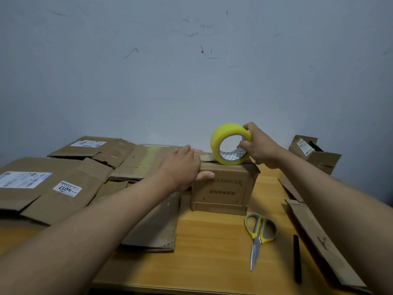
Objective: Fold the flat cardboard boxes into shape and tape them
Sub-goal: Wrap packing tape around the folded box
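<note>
my left hand lies flat on the top of the small cardboard box, fingers straight and pressing the flaps down, with my thumb hooked over the near top edge onto the printed front face. my right hand grips the yellow tape roll, fingers curled through its core and thumb over the outer rim; the roll stands on edge on the box top, right of my left hand, and a strip of tape runs from its bottom along the top toward my left fingers.

the box stands folded into shape on the wooden table, near the middle, its front print upside down to me.

just in front of the box on the right lie the scissors, yellow and grey handles toward the box, blades shut and pointing at me. a black pen lies beside them further right. a long flat cardboard strip runs along the right edge of the table.

to my left, flat cardboard boxes lie in overlapping piles, some with white shipping labels. at the far right by the wall sits an open box.
</note>
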